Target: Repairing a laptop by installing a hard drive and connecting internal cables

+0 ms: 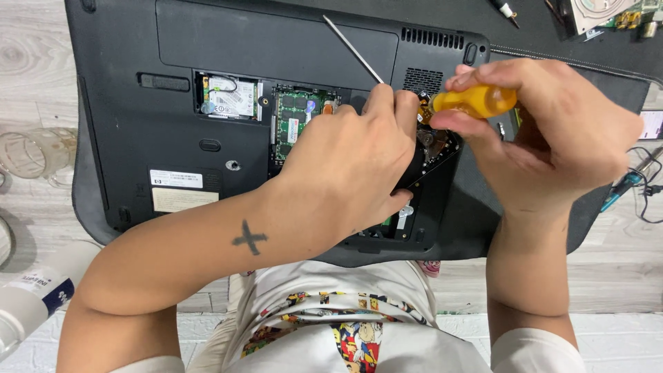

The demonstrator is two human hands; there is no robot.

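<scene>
A pale wood-grain bench (27,48) carries a dark work mat (594,228), and on the mat lies an upturned black laptop (124,103) with its bottom covers off. Nearest the person, over the laptop's lower right bay, the left hand (352,166) is curled around a dark hard drive (431,148) tilted up out of that bay, fingers closed on its edge. Just right of it, the right hand (552,138) grips the amber handle of a screwdriver (476,101); the handle's long axis runs roughly left to right, its tip end pointing left into the drive's corner, the tip itself hidden. A slip of the driver could gouge the drive's board or the green memory module (293,124) left of the bay, since the drive is held loosely in the air rather than braced. Farther up, a thin metal rod (352,48) lies diagonally across the laptop's back edge.
</scene>
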